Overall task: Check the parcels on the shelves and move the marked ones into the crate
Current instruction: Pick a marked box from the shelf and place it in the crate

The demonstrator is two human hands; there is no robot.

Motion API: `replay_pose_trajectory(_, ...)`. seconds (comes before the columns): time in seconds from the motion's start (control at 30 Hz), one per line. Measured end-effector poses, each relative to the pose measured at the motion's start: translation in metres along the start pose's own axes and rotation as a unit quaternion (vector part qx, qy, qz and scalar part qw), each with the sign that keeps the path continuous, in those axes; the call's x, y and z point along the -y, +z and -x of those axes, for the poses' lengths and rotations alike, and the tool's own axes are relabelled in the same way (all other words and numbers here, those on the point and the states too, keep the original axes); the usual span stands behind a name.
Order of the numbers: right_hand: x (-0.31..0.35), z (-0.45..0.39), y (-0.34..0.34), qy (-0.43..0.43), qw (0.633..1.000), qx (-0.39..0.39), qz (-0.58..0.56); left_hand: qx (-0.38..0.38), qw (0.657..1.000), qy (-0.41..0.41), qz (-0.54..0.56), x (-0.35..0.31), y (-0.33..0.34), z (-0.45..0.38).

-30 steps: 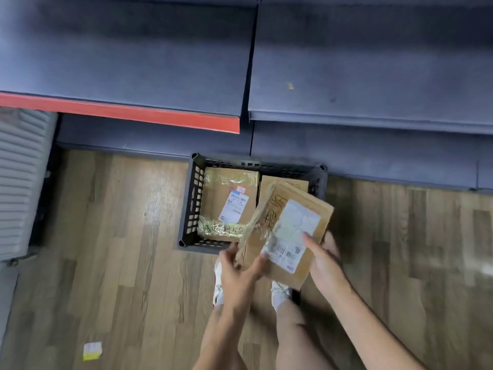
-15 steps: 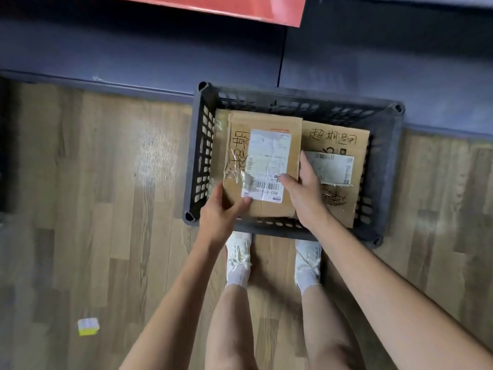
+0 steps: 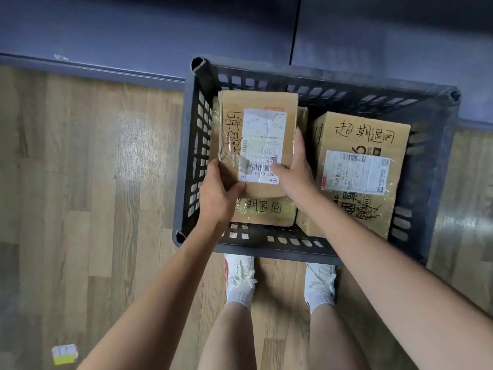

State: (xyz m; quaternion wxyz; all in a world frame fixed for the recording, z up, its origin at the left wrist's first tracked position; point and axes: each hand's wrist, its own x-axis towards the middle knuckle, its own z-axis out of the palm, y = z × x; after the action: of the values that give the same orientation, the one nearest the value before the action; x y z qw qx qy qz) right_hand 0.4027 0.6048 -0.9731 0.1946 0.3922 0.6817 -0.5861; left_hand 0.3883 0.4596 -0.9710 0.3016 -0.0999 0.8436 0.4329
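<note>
A dark slotted plastic crate [image 3: 314, 249] stands on the wooden floor against the shelf base. Both hands hold a small cardboard parcel [image 3: 257, 108] with a white label and black handwriting, low inside the crate's left half. My left hand [image 3: 220, 190] grips its near left corner. My right hand [image 3: 293, 166] grips its near right edge. The parcel lies over another marked box [image 3: 266, 209] beneath it. A larger marked box [image 3: 357, 169] with a white label fills the crate's right half.
The grey-blue shelf base [image 3: 133, 36] runs along the top, directly behind the crate. My two white shoes [image 3: 240, 279] stand just before the crate's near wall. A small yellow and white scrap [image 3: 64, 353] lies on the floor at lower left.
The held parcel has gone from tilted above the crate's near edge down into the crate's left half, now flat. The view has dropped closer to the crate.
</note>
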Motion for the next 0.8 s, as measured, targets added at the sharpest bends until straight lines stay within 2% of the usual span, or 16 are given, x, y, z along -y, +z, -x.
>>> replay_pose_trajectory(0.2, -0.002, -0.001, -0.001, 0.009, 1.000, -0.002, 0.022, 0.003, 1.000, -0.020, -0.022, -0.005, -0.001, -0.001)
replay_pose_trajectory(0.3, 0.001, 0.002, -0.002, 0.039, 0.999, -0.010, 0.031, 0.010, 0.998, -0.035, -0.053, -0.014, -0.003, -0.002)
replay_pose_trajectory(0.47, 0.007, 0.024, -0.001, 0.079, 0.996, -0.039, -0.002, 0.012, 0.997, -0.046, -0.068, -0.033, -0.007, 0.008)
replay_pose_trajectory(0.6, 0.018, 0.058, -0.019, 0.069, 0.997, -0.026, -0.036, 0.052, 0.991, -0.041, -0.112, -0.059, -0.014, 0.029)
replay_pose_trajectory(0.7, 0.037, 0.091, -0.043, 0.047, 0.998, -0.019, -0.026, 0.053, 0.985, 0.015, -0.162, -0.093, -0.025, 0.054)
replay_pose_trajectory(0.8, 0.065, 0.126, -0.079, 0.002, 0.998, -0.049, 0.035, 0.033, 0.954, 0.138, -0.265, -0.142, -0.042, 0.086)
